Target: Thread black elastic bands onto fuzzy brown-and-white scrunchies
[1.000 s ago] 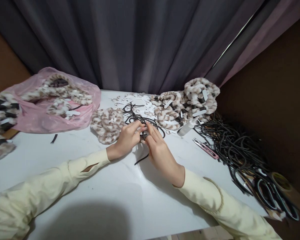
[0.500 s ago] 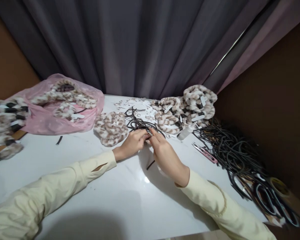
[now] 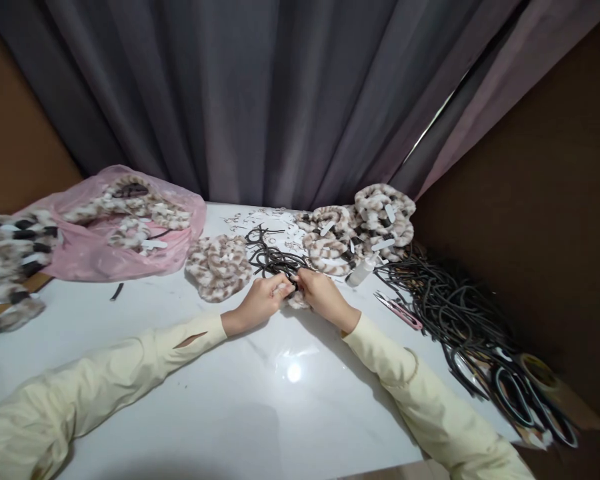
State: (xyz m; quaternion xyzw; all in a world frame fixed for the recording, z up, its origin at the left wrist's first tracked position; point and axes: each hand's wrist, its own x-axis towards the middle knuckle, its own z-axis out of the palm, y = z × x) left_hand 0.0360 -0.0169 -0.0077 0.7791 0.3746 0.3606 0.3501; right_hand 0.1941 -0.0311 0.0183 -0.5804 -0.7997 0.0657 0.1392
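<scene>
My left hand [image 3: 263,301] and my right hand [image 3: 324,298] meet at the middle of the white table, fingers closed. Between and below them shows a small piece of spotted fluffy fabric [image 3: 297,300] with something dark at its top; both hands pinch it, though the fingers hide its exact shape. Just behind the hands lies a tangle of black cords [image 3: 275,255]. A spotted fluffy bundle [image 3: 219,268] rests to the left of my left hand.
On the left, a pink plastic bag [image 3: 125,257] holds fluffy pieces. Fluffy rings [image 3: 385,220], a small clear bottle [image 3: 361,270], pink-handled snips [image 3: 403,312] and a large heap of black cords [image 3: 455,313] lie right. A short black strip [image 3: 117,291] lies left on the white table [image 3: 205,413].
My right hand has turned and drawn its fingers in close to my left. The fluffy piece now shows beneath the hands, and the dark cord end below them is gone from sight. The view has shifted slightly.
</scene>
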